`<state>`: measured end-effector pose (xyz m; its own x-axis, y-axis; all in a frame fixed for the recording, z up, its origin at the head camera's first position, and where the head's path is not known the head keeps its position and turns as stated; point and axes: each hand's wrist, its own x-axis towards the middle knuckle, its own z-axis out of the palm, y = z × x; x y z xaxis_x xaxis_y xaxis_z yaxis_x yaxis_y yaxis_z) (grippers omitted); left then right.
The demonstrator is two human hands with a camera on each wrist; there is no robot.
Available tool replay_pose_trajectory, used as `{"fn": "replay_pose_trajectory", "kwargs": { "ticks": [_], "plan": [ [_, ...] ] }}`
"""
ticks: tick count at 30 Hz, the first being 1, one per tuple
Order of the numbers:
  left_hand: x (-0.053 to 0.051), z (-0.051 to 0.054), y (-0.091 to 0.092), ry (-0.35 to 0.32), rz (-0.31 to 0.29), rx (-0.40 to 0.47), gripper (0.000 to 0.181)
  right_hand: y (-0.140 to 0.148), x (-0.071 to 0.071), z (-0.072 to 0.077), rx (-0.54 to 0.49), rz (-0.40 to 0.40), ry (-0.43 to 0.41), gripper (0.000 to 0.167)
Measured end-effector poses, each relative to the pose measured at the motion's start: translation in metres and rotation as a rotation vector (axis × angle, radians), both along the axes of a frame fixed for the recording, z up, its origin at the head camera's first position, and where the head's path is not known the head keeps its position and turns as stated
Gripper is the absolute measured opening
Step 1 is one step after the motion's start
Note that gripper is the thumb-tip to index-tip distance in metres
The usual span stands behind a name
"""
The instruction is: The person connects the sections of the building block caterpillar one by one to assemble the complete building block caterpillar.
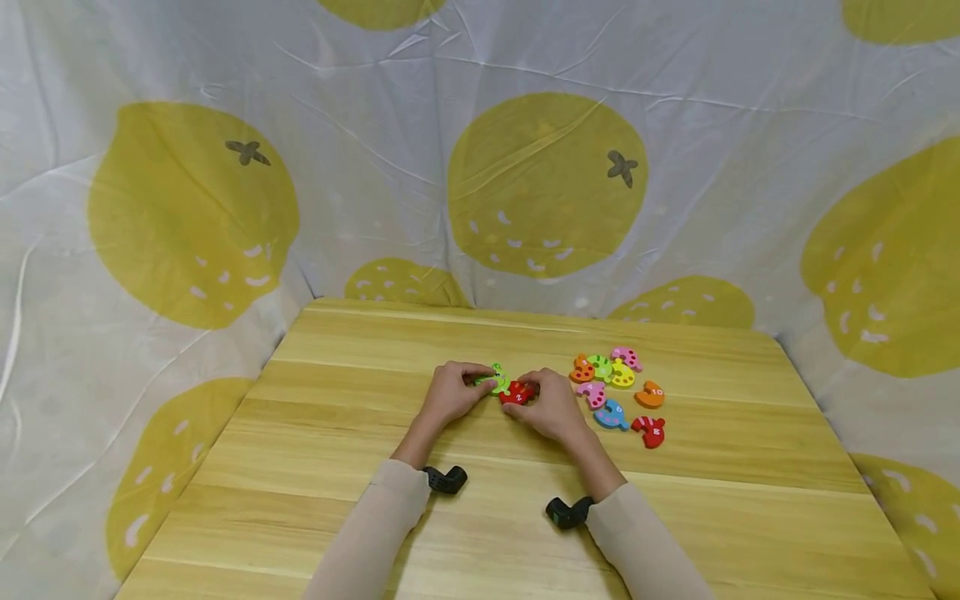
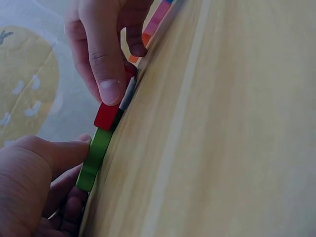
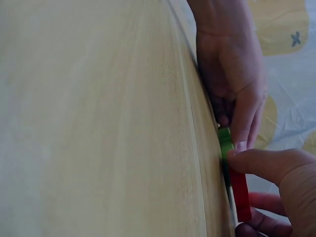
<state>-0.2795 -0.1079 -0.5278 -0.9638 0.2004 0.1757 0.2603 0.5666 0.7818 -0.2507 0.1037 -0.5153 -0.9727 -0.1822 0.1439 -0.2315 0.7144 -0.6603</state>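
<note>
In the head view my left hand (image 1: 451, 393) holds a bright green puzzle piece (image 1: 499, 381) between thumb and fingers. My right hand (image 1: 553, 407) grips a red puzzle piece (image 1: 516, 395) marked with a white 2. Both pieces lie low at the tabletop, their edges touching. The left wrist view shows the green piece (image 2: 95, 160) end to end with the red one (image 2: 105, 117), the right thumb pressing on the red one's side. From the right wrist, the red piece (image 3: 240, 197) sits between thumb and curled fingers; whether the two interlock cannot be told.
Right of the hands several numbered puzzle pieces lie loosely grouped: pink (image 1: 592, 395), blue (image 1: 611, 415), yellow (image 1: 622, 374), orange (image 1: 649, 394) and a striped red one (image 1: 650, 432) among them. The wooden table (image 1: 360, 350) backs onto a lemon-print cloth (image 1: 375, 167).
</note>
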Motion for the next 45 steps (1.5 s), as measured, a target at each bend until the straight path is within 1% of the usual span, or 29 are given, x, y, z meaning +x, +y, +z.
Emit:
{"fn": "replay_pose_trajectory", "kwargs": {
  "ticks": [5, 10, 13, 16, 20, 26, 32, 33, 35, 38, 40, 42, 45],
  "plan": [
    [0.000, 0.000, 0.000, -0.022, 0.010, 0.006, 0.018, -0.002, 0.000, 0.000, 0.003, 0.002, 0.004, 0.048],
    [0.001, 0.000, 0.001, -0.003, 0.007, 0.009, 0.018, -0.002, -0.001, -0.001, -0.009, -0.007, -0.001, 0.047],
    [0.001, 0.000, 0.003, -0.014, 0.012, 0.007, 0.020, 0.000, -0.002, -0.001, -0.023, -0.007, -0.027, 0.051],
    [0.001, -0.001, 0.004, -0.022, 0.019, -0.004, 0.022, 0.005, -0.003, -0.001, -0.057, 0.000, -0.077, 0.058],
    [0.000, 0.000, 0.004, -0.019, 0.018, -0.003, 0.021, 0.017, -0.007, 0.002, -0.093, -0.006, -0.124, 0.063],
    [0.000, 0.000, 0.001, -0.027, 0.023, 0.005, 0.021, 0.043, -0.014, 0.008, -0.083, -0.021, -0.086, 0.062],
    [0.001, -0.001, -0.003, -0.013, -0.002, 0.021, 0.024, 0.072, -0.020, 0.012, -0.074, -0.023, -0.009, 0.058],
    [0.002, -0.001, -0.003, -0.015, -0.007, 0.022, 0.026, 0.077, -0.021, 0.012, -0.060, -0.022, 0.005, 0.057],
    [0.003, -0.001, -0.004, -0.029, -0.015, 0.014, 0.037, 0.087, -0.022, 0.013, -0.032, -0.027, 0.023, 0.055],
    [0.004, -0.002, -0.003, -0.036, -0.035, -0.030, 0.062, 0.098, -0.026, 0.013, 0.029, -0.043, 0.036, 0.056],
    [0.005, -0.002, -0.002, -0.030, -0.053, -0.080, 0.076, 0.103, -0.028, 0.013, 0.074, -0.046, 0.031, 0.059],
    [0.006, -0.003, -0.001, -0.024, -0.065, -0.121, 0.084, 0.107, -0.031, 0.012, 0.122, -0.047, 0.016, 0.062],
    [0.006, -0.004, 0.000, -0.019, -0.068, -0.149, 0.088, 0.109, -0.034, 0.012, 0.169, -0.042, -0.015, 0.065]
  ]
}}
